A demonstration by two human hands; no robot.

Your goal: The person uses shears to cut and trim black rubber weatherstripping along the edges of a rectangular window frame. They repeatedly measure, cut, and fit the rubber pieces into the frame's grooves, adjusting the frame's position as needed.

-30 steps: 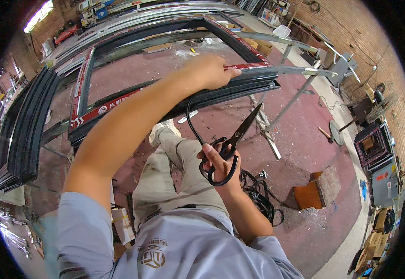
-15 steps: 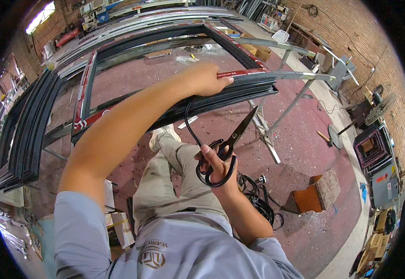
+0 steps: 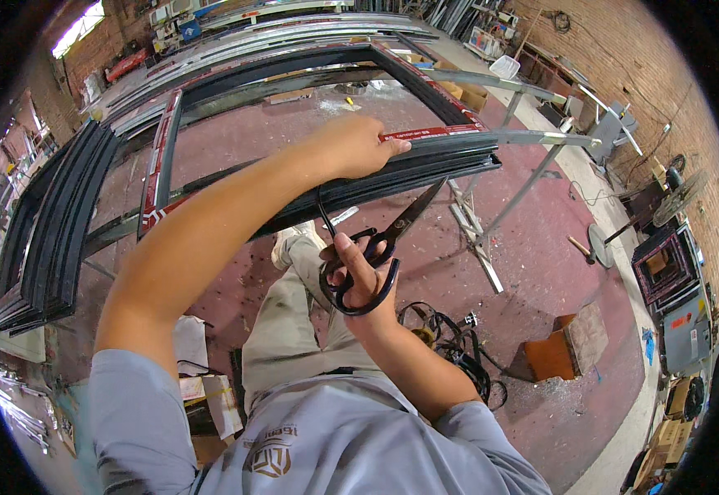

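A dark rectangular frame (image 3: 438,92) with red-and-white tape along its top lies on metal supports ahead of me. My left hand (image 3: 355,147) is closed over its near bar, thumb along the taped edge; the other fingers are hidden behind the hand. In my right hand (image 3: 364,285) is a pair of black-handled scissors (image 3: 407,213), blades pointing up and right, toward the bar's underside. A thin black rubber strip (image 3: 324,210) runs from my right hand up to the bar below my left wrist. Where the strip ends at the bar is hidden by my arm.
Several dark frames (image 3: 54,227) lean together at the left. Metal trestle legs (image 3: 520,190) stand beyond the bar's right end. Coiled black strip (image 3: 467,355) lies on the floor at lower right, near a brown wooden block (image 3: 561,342). A pedestal fan (image 3: 679,196) stands farther right.
My right hand has moved left and slightly up with the scissors and the strip. My left hand stays on the bar; the whole view has shifted slightly.
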